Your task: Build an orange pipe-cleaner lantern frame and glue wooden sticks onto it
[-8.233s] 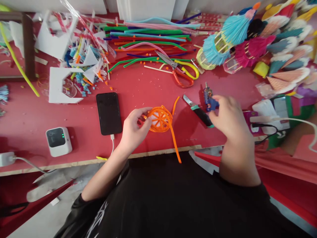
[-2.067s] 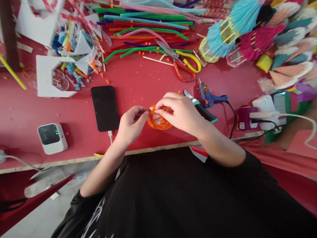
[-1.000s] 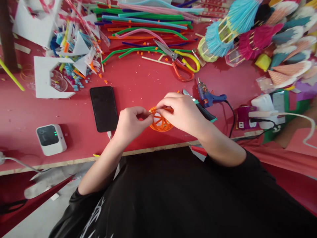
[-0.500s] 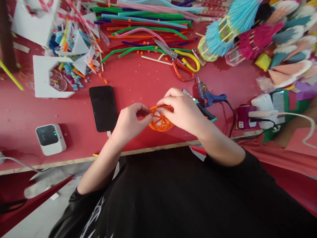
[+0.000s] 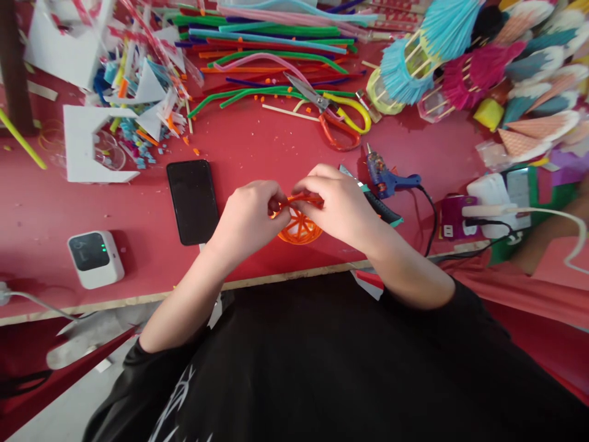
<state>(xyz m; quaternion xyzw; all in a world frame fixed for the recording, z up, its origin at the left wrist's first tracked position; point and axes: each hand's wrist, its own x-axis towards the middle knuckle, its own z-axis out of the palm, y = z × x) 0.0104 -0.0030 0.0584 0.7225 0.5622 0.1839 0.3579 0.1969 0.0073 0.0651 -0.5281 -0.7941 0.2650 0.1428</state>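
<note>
Red desk [image 5: 257, 144], pale near edge. Fuzzy stems [image 5: 276, 46], many colors, laid roughly side by side toward the far edge. Left hand [image 5: 251, 215], over the middle near edge: mostly closed, fingers curled, thumb and fingertips pinched on the orange wheel's upper left rim. Right hand [image 5: 338, 202], opposite: half curled, thumb and fingertips together on an orange strip along the same wheel's upper rim. Scissors [image 5: 329, 113] beyond the hands, blades apart, handles one yellow, one red. Black phone [image 5: 193, 201], just beside left hand. Blue glue gun [image 5: 391, 178], right of right hand; cutter [image 5: 384, 205] next to it, partly hidden by that hand. Orange wheel [image 5: 300, 228], spoked, between the hands, near the middle of the near edge; white shows between spokes. Clear round container [image 5: 110, 153], toward the left edge, within a white cutout [image 5: 78, 144]; contents too small to tell.
</note>
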